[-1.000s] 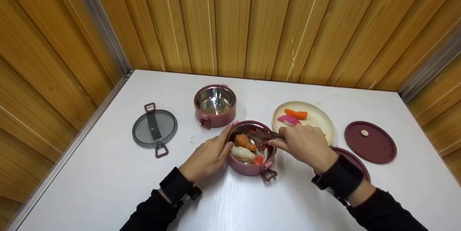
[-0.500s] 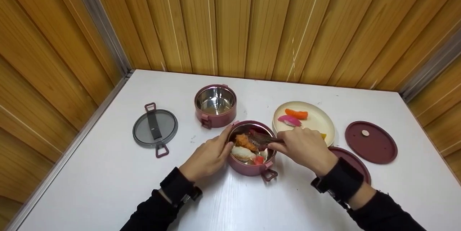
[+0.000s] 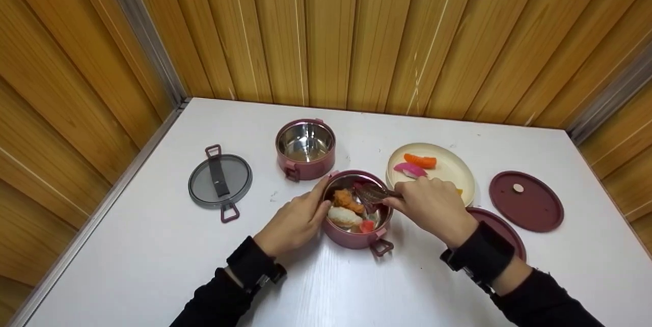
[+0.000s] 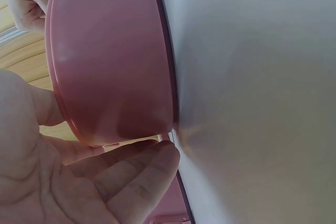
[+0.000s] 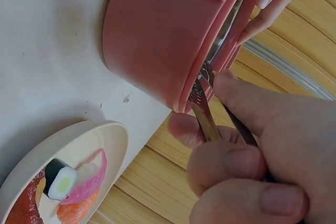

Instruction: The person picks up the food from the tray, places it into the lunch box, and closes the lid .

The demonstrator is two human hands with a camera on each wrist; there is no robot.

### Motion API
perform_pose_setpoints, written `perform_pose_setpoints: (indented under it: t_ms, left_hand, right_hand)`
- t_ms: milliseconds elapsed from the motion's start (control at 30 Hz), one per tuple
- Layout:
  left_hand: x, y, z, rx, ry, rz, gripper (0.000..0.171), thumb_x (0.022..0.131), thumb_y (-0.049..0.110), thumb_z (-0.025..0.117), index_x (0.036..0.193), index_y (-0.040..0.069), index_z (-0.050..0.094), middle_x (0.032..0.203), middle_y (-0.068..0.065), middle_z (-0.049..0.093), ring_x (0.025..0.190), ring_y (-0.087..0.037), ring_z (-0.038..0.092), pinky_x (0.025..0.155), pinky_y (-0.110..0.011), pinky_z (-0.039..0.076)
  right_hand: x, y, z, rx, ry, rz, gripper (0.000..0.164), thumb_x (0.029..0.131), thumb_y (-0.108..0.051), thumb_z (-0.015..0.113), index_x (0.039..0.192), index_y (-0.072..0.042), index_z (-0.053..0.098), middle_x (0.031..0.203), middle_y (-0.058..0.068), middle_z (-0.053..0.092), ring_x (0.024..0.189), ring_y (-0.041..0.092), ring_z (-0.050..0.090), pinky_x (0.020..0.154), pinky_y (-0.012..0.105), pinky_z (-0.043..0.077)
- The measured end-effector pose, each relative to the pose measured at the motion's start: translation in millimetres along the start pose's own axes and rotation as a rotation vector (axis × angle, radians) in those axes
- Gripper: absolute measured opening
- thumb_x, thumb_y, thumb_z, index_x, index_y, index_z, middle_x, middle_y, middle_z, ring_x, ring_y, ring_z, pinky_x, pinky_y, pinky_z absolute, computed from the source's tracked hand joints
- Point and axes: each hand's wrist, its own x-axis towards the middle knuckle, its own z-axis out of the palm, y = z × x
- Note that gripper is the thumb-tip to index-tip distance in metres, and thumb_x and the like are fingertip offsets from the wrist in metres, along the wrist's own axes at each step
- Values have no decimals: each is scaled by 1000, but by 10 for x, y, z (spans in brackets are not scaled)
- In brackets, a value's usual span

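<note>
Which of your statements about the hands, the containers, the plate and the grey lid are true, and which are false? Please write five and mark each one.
1. The right hand holds tongs. True.
2. The farther container has food in it. False: only its shiny inside shows.
3. An orange piece and a pink piece lie on the cream plate. True.
4. The left hand touches the plate. False: it rests against the nearer container.
5. In the head view, the grey lid lies left of both containers. True.

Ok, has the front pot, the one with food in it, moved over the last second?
No. In the head view, judged against the rear pot, the front pot keeps its place, with the left hand against its side.
</note>
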Motion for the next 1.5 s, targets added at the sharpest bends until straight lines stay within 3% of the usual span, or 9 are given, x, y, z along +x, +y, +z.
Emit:
perform_pose_setpoints:
  t_ms: [233, 433, 733, 967, 1500]
  left_hand:
    - [2, -1, 0, -4, -1, -3, 62, 116, 33, 43, 172, 11, 26, 155, -24, 58, 142, -41, 60, 120, -55, 49]
    - [2, -2, 1, -7, 1, 0, 62, 116, 33, 43, 172, 11, 26, 156, -24, 58, 142, -41, 60, 120, -55, 49]
    - [-5, 14, -7, -1, 2, 11, 61, 116, 32, 43, 171, 9, 28, 154, -25, 60, 140, -41, 61, 118, -55, 51]
    - [-2, 9, -3, -9, 2, 6, 62, 116, 32, 43, 171, 11, 27, 155, -24, 58, 142, -41, 60, 120, -55, 49]
    - [-6, 9, -9, -13, -1, 0, 62, 116, 33, 43, 172, 11, 26, 155, -25, 59, 140, -42, 61, 119, -56, 49]
  right_hand:
    - [6, -46, 0, 19, -29, -8, 31, 96, -46, 78, 86, -17, 77, 62, -4, 58, 57, 20, 54, 48, 35, 38]
    - [-8, -67, -1, 29, -23, -12, 30, 95, -49, 79, 91, -19, 82, 63, -7, 61, 58, 17, 56, 48, 36, 41]
    - [-23, -60, 3, 21, -20, -43, 31, 96, -49, 77, 86, -20, 76, 62, -5, 58, 57, 19, 55, 45, 36, 37]
    - [-17, -29, -26, 60, -49, -11, 33, 97, -50, 75, 84, -20, 74, 62, -7, 54, 58, 18, 53, 48, 34, 35]
    - [-6, 33, -81, 64, -39, -15, 36, 99, -52, 72, 91, -17, 75, 68, -2, 62, 59, 20, 57, 49, 38, 40]
